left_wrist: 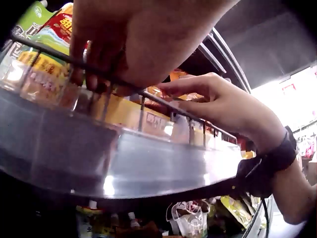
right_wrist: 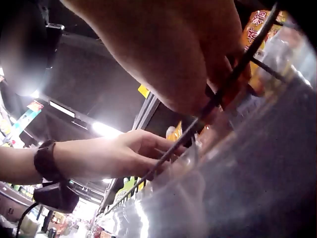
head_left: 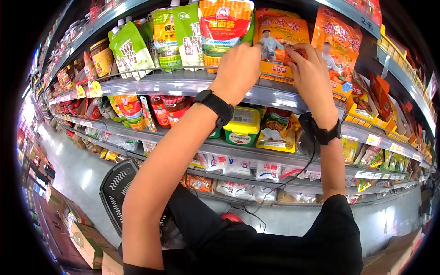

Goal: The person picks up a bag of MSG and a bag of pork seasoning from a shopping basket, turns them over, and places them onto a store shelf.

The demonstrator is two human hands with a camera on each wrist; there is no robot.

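An orange packet (head_left: 278,41) with a figure printed on it stands on the upper shelf, behind a low wire rail (left_wrist: 142,111). My left hand (head_left: 239,69) grips its left edge with bent fingers, beside a red and yellow sauce pouch (head_left: 223,28); the hand's own back hides part of that hold. At the packet's right edge, the thumb and fingers of my right hand (head_left: 313,79) pinch it. The left wrist view has the right hand (left_wrist: 230,106) reaching over the rail; the right wrist view has the left hand (right_wrist: 119,154) doing so.
Green pouches (head_left: 130,51) stand to the left, and a larger orange packet (head_left: 338,41) to the right. Lower shelves hold a yellow-lidded tub (head_left: 243,121) and white bags (head_left: 268,171). A black basket (head_left: 114,188) is at the lower left, and a cable (head_left: 298,174) hangs from the right wrist.
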